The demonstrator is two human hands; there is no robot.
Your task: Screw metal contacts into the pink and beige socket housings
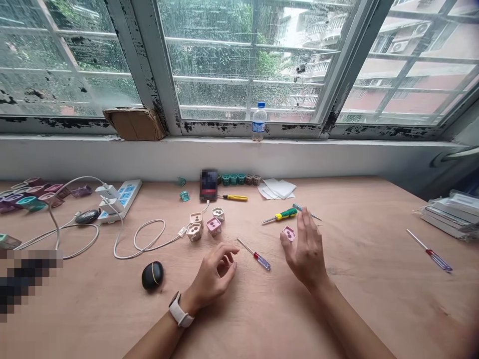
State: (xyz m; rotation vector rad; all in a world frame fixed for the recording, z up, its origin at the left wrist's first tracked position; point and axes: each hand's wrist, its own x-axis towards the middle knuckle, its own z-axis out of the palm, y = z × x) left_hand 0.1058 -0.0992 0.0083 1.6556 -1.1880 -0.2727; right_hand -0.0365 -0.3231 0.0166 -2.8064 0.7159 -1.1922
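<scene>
L hand (213, 276) half-curled, empty, near small screwdriver (258, 260). R hand (306, 249) open, fingers spread, no grip, thumb just by pink plastic cube (289, 233) on desk (374, 299); cube looks light, stiff, prob. best pinched by its sides.

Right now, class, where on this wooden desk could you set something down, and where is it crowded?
The widest free patch of desk lies between the right hand and the red-handled screwdriver. A smaller one sits between the black oval object and the left hand. It is crowded around the power strip and the small pink and cream housings.
</scene>
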